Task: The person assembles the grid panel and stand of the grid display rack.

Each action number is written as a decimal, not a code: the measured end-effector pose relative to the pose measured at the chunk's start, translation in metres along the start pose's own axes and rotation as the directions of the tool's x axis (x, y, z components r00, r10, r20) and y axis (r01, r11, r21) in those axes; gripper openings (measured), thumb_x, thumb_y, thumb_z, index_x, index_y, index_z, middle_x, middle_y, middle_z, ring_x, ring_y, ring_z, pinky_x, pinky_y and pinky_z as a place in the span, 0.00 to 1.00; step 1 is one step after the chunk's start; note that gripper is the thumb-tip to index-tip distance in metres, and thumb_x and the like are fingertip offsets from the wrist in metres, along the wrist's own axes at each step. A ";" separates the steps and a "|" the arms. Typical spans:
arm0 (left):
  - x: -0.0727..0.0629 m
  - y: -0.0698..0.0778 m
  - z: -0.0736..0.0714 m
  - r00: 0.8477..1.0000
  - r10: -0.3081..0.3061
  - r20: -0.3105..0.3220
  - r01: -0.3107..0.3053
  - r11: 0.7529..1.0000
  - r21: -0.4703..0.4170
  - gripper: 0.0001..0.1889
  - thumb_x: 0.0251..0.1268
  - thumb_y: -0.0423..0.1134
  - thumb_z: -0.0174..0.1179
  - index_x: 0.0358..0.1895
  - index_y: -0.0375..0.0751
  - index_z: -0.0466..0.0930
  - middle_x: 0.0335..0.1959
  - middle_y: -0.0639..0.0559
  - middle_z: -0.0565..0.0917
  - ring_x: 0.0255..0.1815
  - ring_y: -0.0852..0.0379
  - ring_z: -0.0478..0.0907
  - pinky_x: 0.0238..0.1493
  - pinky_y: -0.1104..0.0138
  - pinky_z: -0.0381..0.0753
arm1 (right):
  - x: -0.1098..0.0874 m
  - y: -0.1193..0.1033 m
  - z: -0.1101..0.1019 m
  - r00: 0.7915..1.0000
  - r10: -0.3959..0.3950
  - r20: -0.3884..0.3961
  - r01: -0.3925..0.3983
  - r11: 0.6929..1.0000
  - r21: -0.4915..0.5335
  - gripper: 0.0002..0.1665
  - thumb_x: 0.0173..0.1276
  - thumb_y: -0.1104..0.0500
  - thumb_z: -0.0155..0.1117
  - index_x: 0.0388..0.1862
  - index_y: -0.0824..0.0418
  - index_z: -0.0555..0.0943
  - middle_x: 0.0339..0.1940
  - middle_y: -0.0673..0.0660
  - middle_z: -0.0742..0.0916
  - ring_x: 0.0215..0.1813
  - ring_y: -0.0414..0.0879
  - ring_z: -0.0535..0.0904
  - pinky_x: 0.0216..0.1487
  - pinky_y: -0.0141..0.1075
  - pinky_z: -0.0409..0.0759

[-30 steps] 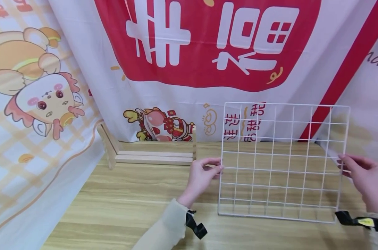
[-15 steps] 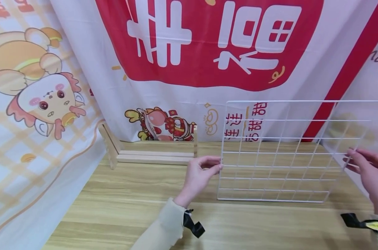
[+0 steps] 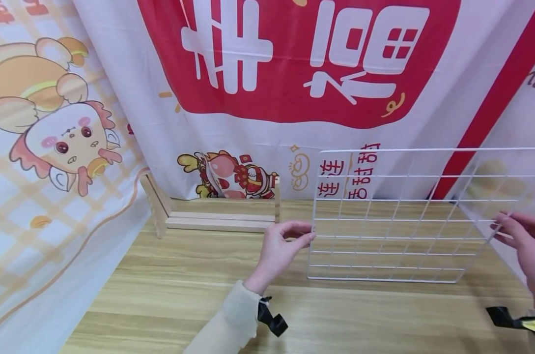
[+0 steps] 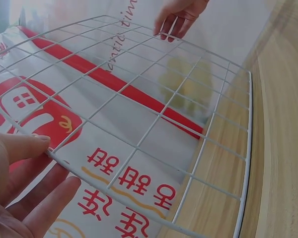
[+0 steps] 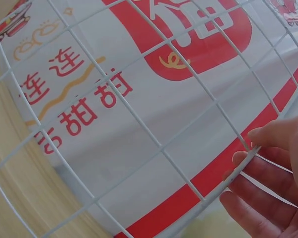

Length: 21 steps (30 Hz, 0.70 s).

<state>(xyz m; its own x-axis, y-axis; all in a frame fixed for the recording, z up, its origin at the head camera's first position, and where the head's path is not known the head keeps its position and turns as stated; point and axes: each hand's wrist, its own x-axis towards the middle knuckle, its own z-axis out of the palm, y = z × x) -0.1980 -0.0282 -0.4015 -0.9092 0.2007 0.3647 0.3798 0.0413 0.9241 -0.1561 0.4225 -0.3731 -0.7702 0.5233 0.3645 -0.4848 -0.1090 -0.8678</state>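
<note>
Both hands hold a white wire grid panel [image 3: 383, 238] over the right half of the wooden table. My left hand [image 3: 280, 250] pinches its left edge wire between thumb and fingers. On the opposite edge, the thumb and fingertips of my right hand [image 3: 530, 241] grip the side wire. The panel tilts, its upper edge looking longer than its lower edge in the head view. In the left wrist view, the left fingers [image 4: 54, 198] reach under the near edge wire. The right wrist view shows the right thumb [image 5: 273, 136] on one side of the wire, fingers on the other.
A light wooden frame [image 3: 220, 223] stands at the back left, with a slotted upright [image 3: 154, 206] on its left and a thin post [image 3: 277, 199] on its right. A printed cloth [image 3: 249, 132] hangs behind. Another patterned cloth [image 3: 50, 162] lines the left side.
The panel has tilted: its lower edge has risen in the head view and its upper edge stretches further right. My right hand has shifted slightly right, still gripping; my left hand hardly moved.
</note>
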 end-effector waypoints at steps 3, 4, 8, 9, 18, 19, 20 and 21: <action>0.000 0.000 0.001 1.000 0.006 -0.001 -0.006 1.000 0.001 0.09 0.63 0.35 0.72 0.45 0.43 0.89 0.39 0.54 0.89 0.38 0.54 0.86 0.40 0.63 0.89 | 0.000 -0.004 0.003 0.994 0.012 -0.110 -0.019 0.998 -0.059 0.13 0.70 0.77 0.61 0.39 0.64 0.87 0.35 0.49 0.90 0.35 0.34 0.87 0.35 0.21 0.82; 0.000 0.000 0.001 1.000 0.005 -0.001 -0.005 1.000 -0.002 0.09 0.63 0.35 0.72 0.45 0.42 0.89 0.39 0.54 0.89 0.38 0.54 0.86 0.40 0.63 0.89 | 0.000 -0.005 0.004 0.990 0.014 -0.144 -0.027 0.996 -0.083 0.13 0.70 0.77 0.61 0.40 0.64 0.88 0.35 0.48 0.90 0.36 0.34 0.86 0.35 0.20 0.81; 0.000 0.001 0.001 1.000 -0.002 0.000 0.002 1.000 -0.017 0.09 0.64 0.34 0.72 0.46 0.41 0.88 0.40 0.52 0.88 0.39 0.54 0.85 0.40 0.64 0.89 | 0.000 -0.012 0.006 0.979 0.004 -0.202 -0.052 0.970 -0.237 0.16 0.72 0.74 0.62 0.43 0.55 0.88 0.35 0.42 0.88 0.38 0.30 0.82 0.39 0.15 0.77; 0.000 0.001 0.001 1.000 -0.003 0.003 0.003 1.000 -0.019 0.09 0.64 0.34 0.72 0.46 0.41 0.88 0.40 0.52 0.88 0.39 0.54 0.85 0.40 0.64 0.89 | 0.000 -0.014 0.006 0.979 0.001 -0.204 -0.055 0.964 -0.260 0.17 0.73 0.73 0.61 0.43 0.53 0.88 0.36 0.41 0.88 0.39 0.30 0.82 0.40 0.14 0.76; 0.001 0.002 0.001 1.000 0.011 0.011 -0.011 1.000 -0.013 0.09 0.64 0.34 0.72 0.46 0.41 0.88 0.40 0.53 0.89 0.39 0.54 0.86 0.40 0.63 0.89 | -0.006 -0.033 0.010 0.998 -0.044 -0.043 0.023 0.915 -0.403 0.21 0.76 0.70 0.59 0.50 0.41 0.82 0.41 0.31 0.85 0.46 0.24 0.78 0.50 0.12 0.69; 0.000 0.002 0.001 1.000 0.010 0.013 -0.010 1.000 -0.011 0.09 0.64 0.34 0.72 0.46 0.41 0.88 0.40 0.53 0.89 0.39 0.54 0.86 0.40 0.63 0.89 | -0.008 -0.035 0.010 0.998 -0.054 -0.014 0.044 0.914 -0.403 0.22 0.76 0.70 0.59 0.51 0.41 0.82 0.41 0.31 0.85 0.46 0.23 0.78 0.51 0.12 0.69; 0.000 0.001 0.001 1.000 0.008 0.014 -0.008 1.000 -0.012 0.09 0.64 0.34 0.72 0.46 0.41 0.88 0.40 0.53 0.89 0.39 0.54 0.86 0.40 0.63 0.89 | -0.009 -0.037 0.011 0.998 -0.064 0.009 0.063 0.920 -0.387 0.22 0.75 0.70 0.59 0.51 0.42 0.83 0.41 0.31 0.86 0.46 0.23 0.79 0.51 0.12 0.69; 0.000 0.001 0.000 1.000 0.006 0.017 -0.006 1.000 -0.013 0.09 0.64 0.34 0.72 0.46 0.41 0.88 0.41 0.53 0.89 0.39 0.54 0.86 0.40 0.63 0.89 | -0.011 -0.039 0.012 0.996 -0.074 0.040 0.084 0.917 -0.390 0.22 0.75 0.70 0.59 0.52 0.42 0.83 0.41 0.31 0.87 0.46 0.23 0.79 0.51 0.12 0.69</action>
<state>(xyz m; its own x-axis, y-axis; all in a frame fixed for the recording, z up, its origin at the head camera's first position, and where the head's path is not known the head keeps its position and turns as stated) -0.1975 -0.0279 -0.4004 -0.9040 0.2171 0.3683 0.3827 0.0270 0.9235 -0.1338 0.4105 -0.3394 -0.7485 0.4955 0.4408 -0.3471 0.2736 -0.8970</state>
